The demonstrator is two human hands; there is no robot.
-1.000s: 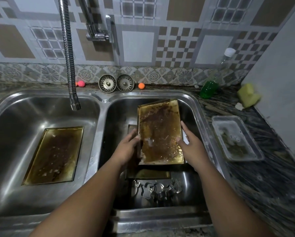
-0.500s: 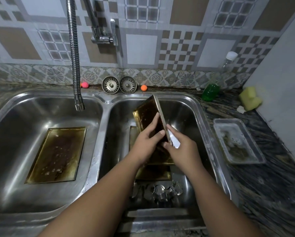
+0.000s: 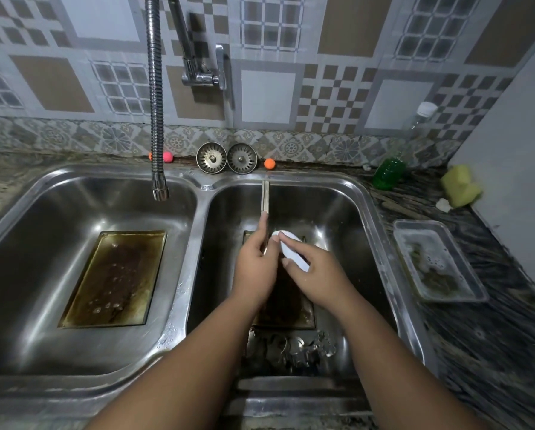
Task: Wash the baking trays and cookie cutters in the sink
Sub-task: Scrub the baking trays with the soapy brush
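Note:
A greasy baking tray (image 3: pixel 265 197) stands on edge in the right sink basin (image 3: pixel 353 212), seen edge-on. My left hand (image 3: pixel 253 262) holds it upright, fingers flat along its left face. My right hand (image 3: pixel 316 274) grips a white scrubber (image 3: pixel 292 249) against the tray's right face. Under my hands lies another dirty tray (image 3: pixel 303 315) on the basin floor. Several metal cookie cutters (image 3: pixel 294 349) lie in a heap at the basin's near end. A third brown-stained tray (image 3: pixel 117 277) lies flat in the left basin (image 3: pixel 42 237).
A flexible faucet hose (image 3: pixel 156 103) hangs over the left basin. Two sink strainers (image 3: pixel 226 158) lean against the back wall. A green soap bottle (image 3: pixel 390 169), yellow sponge (image 3: pixel 460 184) and clear plastic container (image 3: pixel 437 262) with soapy water sit on the right counter.
The tray turned from facing me to standing edge-on. My left hand shifted to its left face; my right hand brought the white scrubber against its right face.

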